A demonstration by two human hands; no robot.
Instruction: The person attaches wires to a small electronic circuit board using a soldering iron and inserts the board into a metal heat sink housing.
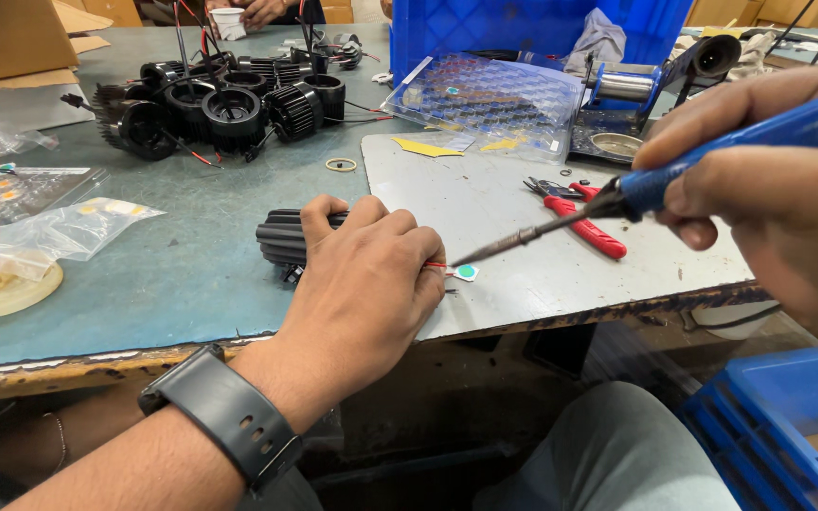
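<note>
At centre frame the left hand [366, 274] pinched thin wires beside the small LED board [467, 273], fingers together. The right hand [769, 180], at right, was clamped round the soldering iron [617, 203], tip approx. touching the board. Risk: hot tip v. near fingertips; a slip could burn them.

A soldering iron [674, 166] with a glossy blue plastic grip and a dull metal tip is held in the right hand [788, 189]. A ribbed, matt black housing [286, 237] is covered by the left hand [366, 284]. The grey board [523, 274] looks scuffed and matt. Red plastic coats the pliers [584, 222]. Far off, a clear glossy plastic tray [485, 99] is seen.
</note>
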